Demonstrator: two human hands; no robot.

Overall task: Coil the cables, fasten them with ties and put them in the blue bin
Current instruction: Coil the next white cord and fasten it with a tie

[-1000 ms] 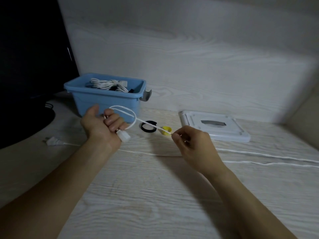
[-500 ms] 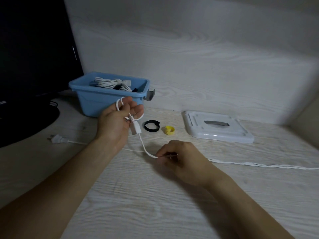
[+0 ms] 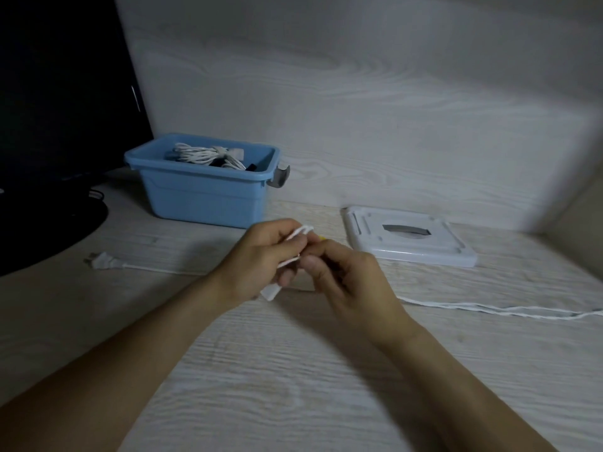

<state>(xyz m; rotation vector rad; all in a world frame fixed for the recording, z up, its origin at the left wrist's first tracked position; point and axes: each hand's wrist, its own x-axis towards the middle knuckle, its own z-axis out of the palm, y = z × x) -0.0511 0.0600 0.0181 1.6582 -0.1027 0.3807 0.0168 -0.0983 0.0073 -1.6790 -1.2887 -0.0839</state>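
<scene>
Head view: mid-desk, left hand (image 3: 261, 256) grips looped white cable (image 3: 298, 234); right hand (image 3: 346, 282) pinches it too, before the bin (image 3: 202, 194).

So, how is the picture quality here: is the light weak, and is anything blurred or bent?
Head view: light is dim and bluish, with no glare; the left hand and right hand look slightly soft around the white cable; the monitor is nearly black; the wide lens bends the edges.

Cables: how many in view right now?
2 white ones. One coiled bundle lies in the blue bin. One loose cable runs across the desk, being looped by the left hand and right hand. Dark items in the bin may hide more.
</scene>
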